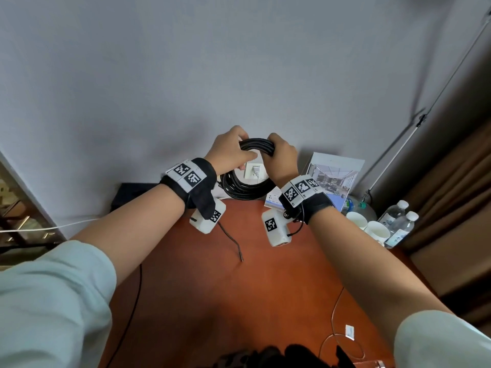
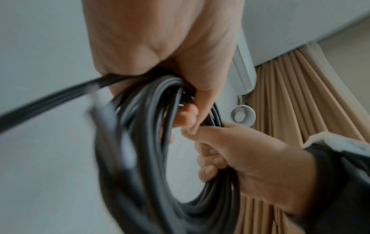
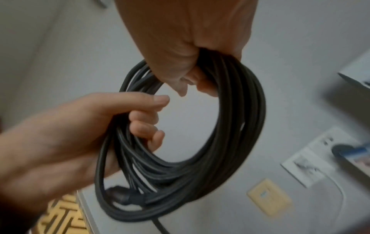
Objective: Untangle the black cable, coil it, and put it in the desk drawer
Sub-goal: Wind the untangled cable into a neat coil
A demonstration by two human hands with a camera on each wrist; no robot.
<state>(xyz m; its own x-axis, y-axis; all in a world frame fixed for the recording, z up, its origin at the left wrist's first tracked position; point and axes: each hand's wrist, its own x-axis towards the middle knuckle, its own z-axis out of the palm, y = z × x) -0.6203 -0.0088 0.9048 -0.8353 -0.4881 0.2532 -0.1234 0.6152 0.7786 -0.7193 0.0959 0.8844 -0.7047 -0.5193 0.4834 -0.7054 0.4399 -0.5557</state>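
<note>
The black cable is wound into a round coil of several loops and held in the air above the far edge of the red-brown desk. My left hand grips the coil's upper left part, fingers curled through the ring. My right hand grips its upper right part. In the left wrist view my left hand and right hand both curl round the coil. The right wrist view shows the coil hanging from my right hand, with my left hand round its left side. No drawer is in view.
A thin dark cable end lies on the desk below my left wrist. At the back right stand a picture card, two white cups and water bottles. A wall socket is behind the coil, a black box at the back left, a curtain on the right.
</note>
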